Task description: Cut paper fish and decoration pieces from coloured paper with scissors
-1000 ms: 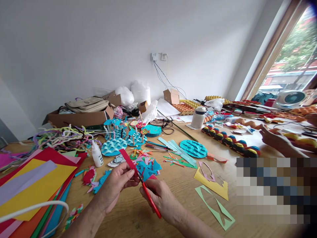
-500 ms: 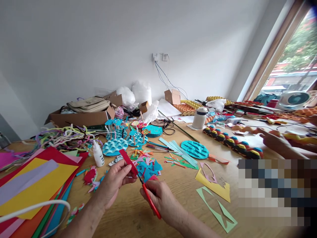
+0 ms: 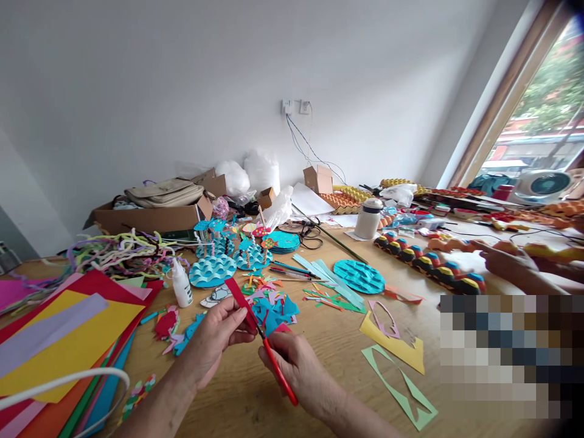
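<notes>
Between the thumb and fingers of my left hand (image 3: 219,340) is a narrow strip of red paper (image 3: 236,293), tilted up to the left. My right hand (image 3: 296,368) grips red-handled scissors (image 3: 279,371), whose blades meet the lower end of the strip. How far the blades are apart I cannot tell. Just beyond my hands lies a heap of blue paper scraps (image 3: 277,310). A white glue bottle (image 3: 181,283) stands upright to the left of them, near a round blue wavy base (image 3: 212,271).
Coloured paper sheets (image 3: 68,340) lie at the left, with a white curved tube (image 3: 91,374) across them. Cut paper remnants (image 3: 396,350) and a blue disc (image 3: 358,275) are on the right. Farther right, another person's hand (image 3: 506,261) holds a wavy carton strip. A white canister (image 3: 367,220) stands behind.
My left hand and the red strip have shifted slightly right and down, toward the scissors. My right hand has hardly moved.
</notes>
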The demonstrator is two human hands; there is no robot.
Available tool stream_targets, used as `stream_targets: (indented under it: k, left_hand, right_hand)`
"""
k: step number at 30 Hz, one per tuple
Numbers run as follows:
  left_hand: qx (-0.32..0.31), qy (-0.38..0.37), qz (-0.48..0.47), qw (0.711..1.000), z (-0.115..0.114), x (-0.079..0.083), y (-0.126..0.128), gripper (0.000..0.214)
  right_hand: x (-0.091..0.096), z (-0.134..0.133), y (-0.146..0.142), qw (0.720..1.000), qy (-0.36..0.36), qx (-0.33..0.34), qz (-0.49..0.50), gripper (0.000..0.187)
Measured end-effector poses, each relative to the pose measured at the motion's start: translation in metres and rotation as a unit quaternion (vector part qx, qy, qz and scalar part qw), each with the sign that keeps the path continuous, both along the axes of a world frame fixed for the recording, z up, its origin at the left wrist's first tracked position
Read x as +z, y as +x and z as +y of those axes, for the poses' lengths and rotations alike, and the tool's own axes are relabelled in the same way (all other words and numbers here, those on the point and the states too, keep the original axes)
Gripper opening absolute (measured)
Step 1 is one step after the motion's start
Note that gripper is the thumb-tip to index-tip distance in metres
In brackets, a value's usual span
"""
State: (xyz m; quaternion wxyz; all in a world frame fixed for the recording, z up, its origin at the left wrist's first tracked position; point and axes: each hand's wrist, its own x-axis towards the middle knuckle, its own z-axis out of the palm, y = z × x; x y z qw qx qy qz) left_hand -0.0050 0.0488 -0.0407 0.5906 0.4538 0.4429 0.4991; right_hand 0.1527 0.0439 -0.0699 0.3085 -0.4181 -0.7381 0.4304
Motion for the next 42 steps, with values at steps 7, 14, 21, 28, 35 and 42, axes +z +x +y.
stream_targets:
  k: [7, 14, 21, 28, 35, 42]
  left_hand:
    - [0.002, 0.001, -0.003, 1.000, 0.0009, -0.0010, -0.0020, 0.011]
    - [-0.012, -0.007, 0.013, 1.000, 0.0009, 0.0020, 0.0002, 0.012]
    - [-0.028, -0.018, 0.017, 0.999, -0.0002, 0.0013, 0.0023, 0.013]
    - [-0.031, -0.021, 0.017, 0.999, 0.0000, 0.0021, 0.0014, 0.012]
    - [-0.019, -0.016, 0.012, 1.000, 0.0010, 0.0020, -0.0032, 0.014]
    - [0.008, -0.010, 0.017, 1.000, 0.0021, 0.0052, -0.0041, 0.015]
  right_hand:
    - [-0.0018, 0.0007, 0.0011, 0.999, 0.031, 0.004, -0.015, 0.033]
    - [-0.0025, 0.0017, -0.0003, 0.999, 0.041, -0.004, -0.032, 0.033]
    - [-0.0024, 0.0019, 0.0000, 0.999, 0.043, -0.007, -0.025, 0.034]
    - [-0.0036, 0.0028, 0.0012, 0.998, 0.056, 0.002, -0.021, 0.036]
    - [-0.0008, 0.0021, 0.0010, 0.997, 0.064, -0.019, -0.044, 0.036]
    - [-0.0005, 0.0021, -0.0011, 0.997, 0.057, -0.016, -0.057, 0.036]
